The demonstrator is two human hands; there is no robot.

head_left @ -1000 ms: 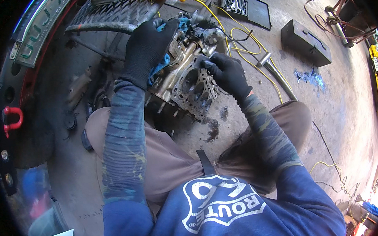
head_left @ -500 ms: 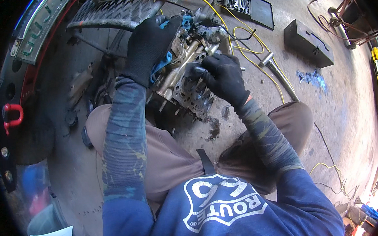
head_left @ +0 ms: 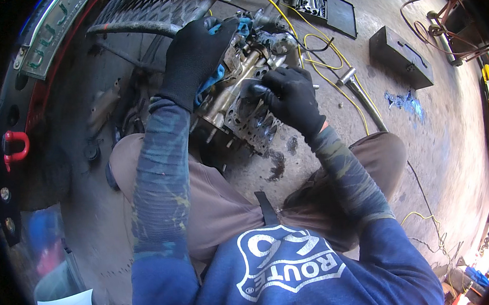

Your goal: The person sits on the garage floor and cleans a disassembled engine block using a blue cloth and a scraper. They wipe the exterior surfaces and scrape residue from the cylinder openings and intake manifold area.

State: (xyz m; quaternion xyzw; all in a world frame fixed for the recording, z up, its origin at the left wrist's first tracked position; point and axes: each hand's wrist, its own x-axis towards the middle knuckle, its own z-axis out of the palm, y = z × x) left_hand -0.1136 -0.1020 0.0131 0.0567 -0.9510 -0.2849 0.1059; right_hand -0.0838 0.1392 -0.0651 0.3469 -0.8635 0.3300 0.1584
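Head view: your left hand (head_left: pixel 197 56) bends over a blue rag (head_left: pixel 212 81), fingertips hidden, closure unclear, apparently bracing the cylinder head (head_left: pixel 230 91) on the floor (head_left: pixel 319 164) before your bent legs; your right hand (head_left: pixel 292 101) closes around a mostly hidden slim tool (head_left: pixel 316 86), seemingly for control.

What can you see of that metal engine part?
The engine part is silvery-grey and metal-looking, with a tube-like ridge, a holed face and short studs. It lies slanted in front of the knees. The left hand and blue cloth are at its upper left; the right hand partly covers its face.
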